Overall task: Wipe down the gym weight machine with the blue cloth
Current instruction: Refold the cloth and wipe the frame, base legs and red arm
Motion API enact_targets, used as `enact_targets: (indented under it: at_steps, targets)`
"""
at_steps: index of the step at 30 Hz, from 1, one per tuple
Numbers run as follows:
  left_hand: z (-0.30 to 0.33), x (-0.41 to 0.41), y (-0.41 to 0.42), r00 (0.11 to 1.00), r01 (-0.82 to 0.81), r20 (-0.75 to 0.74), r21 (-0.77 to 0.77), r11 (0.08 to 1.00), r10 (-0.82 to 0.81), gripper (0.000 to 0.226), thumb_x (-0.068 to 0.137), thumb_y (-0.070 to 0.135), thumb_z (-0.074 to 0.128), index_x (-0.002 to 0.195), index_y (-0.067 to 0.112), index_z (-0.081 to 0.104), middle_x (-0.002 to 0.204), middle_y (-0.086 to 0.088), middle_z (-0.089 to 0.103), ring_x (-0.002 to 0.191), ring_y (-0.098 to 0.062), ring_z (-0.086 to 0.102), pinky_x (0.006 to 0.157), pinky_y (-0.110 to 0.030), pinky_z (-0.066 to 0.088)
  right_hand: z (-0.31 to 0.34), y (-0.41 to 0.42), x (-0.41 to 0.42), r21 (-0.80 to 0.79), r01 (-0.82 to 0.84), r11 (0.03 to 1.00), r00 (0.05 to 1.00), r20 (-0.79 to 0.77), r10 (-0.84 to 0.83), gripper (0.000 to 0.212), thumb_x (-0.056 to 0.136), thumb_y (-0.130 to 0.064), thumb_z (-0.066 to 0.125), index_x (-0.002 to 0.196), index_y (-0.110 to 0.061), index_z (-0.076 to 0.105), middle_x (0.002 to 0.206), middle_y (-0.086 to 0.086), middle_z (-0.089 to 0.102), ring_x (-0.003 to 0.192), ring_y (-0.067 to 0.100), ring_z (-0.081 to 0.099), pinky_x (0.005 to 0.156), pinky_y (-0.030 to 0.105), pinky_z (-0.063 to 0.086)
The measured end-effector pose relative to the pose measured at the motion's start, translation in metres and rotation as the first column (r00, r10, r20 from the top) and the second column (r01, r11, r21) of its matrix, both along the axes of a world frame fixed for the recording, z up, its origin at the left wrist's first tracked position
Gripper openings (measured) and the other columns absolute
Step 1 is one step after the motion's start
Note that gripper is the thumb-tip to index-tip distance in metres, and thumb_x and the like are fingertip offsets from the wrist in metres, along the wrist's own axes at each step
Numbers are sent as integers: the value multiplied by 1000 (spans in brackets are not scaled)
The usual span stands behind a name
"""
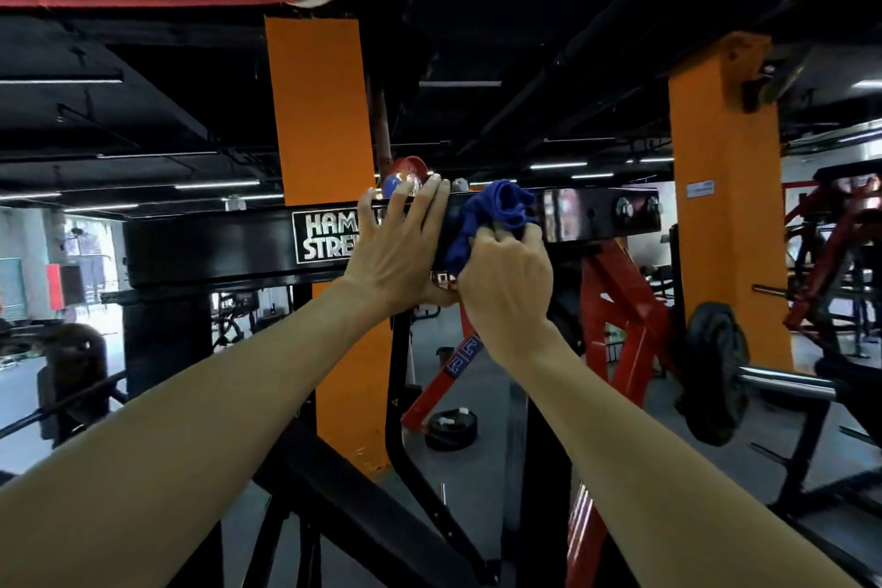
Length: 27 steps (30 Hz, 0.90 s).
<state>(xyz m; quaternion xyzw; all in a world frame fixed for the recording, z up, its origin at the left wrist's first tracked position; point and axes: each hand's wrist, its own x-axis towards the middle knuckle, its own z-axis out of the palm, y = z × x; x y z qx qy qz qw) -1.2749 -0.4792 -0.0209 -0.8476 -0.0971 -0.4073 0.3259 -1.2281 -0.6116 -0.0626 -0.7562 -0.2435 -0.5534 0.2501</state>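
Bunching against the front face of the black crossbeam [215,248], the blue cloth [491,215] sits gripped in the right hand's [506,282] curled fingers. Just left of the cloth, the left hand [396,248] lies flat, fingers spread over the beam's top edge. Bare beam extends rightward toward the bolts [637,207].

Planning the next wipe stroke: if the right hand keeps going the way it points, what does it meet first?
Right hand already presses the blue cloth against the black crossbeam; likely nothing intervenes.
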Motion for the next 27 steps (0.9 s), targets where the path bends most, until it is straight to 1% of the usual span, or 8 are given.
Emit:
enact_targets:
  at_steps: [4,7,11,13,16,19,24,27]
  targets:
    - [3,5,-4,1000,22,-19,-42,999,-23,143,60,96,56,160,10,-1,165,-3,10,146,-29,21,114,-68,17,22,-22,44,92,70,993,960,-277,-42,25,94,-15,54,111,3,61,98,15,68,89,32,61,91,44,47]
    - [5,9,-11,1000,-2,-16,-87,996,1,145,57,97,56,159,13,-3,160,-3,18,142,-32,25,112,-69,18,32,-28,60,141,137,980,899,-434,-63,64,95,-26,61,142,11,37,122,20,64,107,36,58,98,42,43]
    - [4,17,-21,999,-41,19,-114,993,44,135,67,86,63,159,14,-4,159,-6,20,140,-36,27,113,-69,16,8,4,10,-184,229,956,934,-235,-269,35,97,-12,55,124,10,55,114,22,66,99,36,63,95,45,44]
    - [3,16,-23,999,-34,30,-112,993,37,125,75,74,66,160,14,-4,158,-6,19,140,-37,26,114,-70,16,2,13,1,-251,227,941,940,-199,-279,39,98,-11,52,129,11,53,126,27,61,108,41,60,101,50,41]
    - [2,13,-23,999,-16,29,-115,993,19,132,66,79,69,160,15,2,157,-6,24,138,-36,29,114,-69,16,19,8,19,-127,165,978,920,-337,-199,65,107,-34,34,148,15,22,145,35,40,130,47,42,111,49,32]
    - [1,11,-23,1000,-12,18,-102,995,14,141,57,92,64,159,14,4,155,-6,26,136,-36,31,113,-71,18,42,-11,50,145,14,989,867,-495,60,81,105,-53,19,153,9,1,152,40,22,141,49,24,118,52,21]
    - [2,13,-27,999,-48,-4,-133,990,48,142,57,93,63,158,14,2,156,-6,23,140,-37,27,113,-73,14,59,-30,79,315,-115,942,777,-562,283,84,102,-61,15,156,2,1,156,39,12,147,46,14,121,53,13]
    - [2,12,-31,999,-49,7,-150,988,51,143,56,93,63,158,14,1,155,-6,22,139,-36,26,115,-73,10,42,-15,74,245,-34,969,887,-440,142,64,108,-39,27,152,8,21,149,35,36,137,44,36,115,48,29]
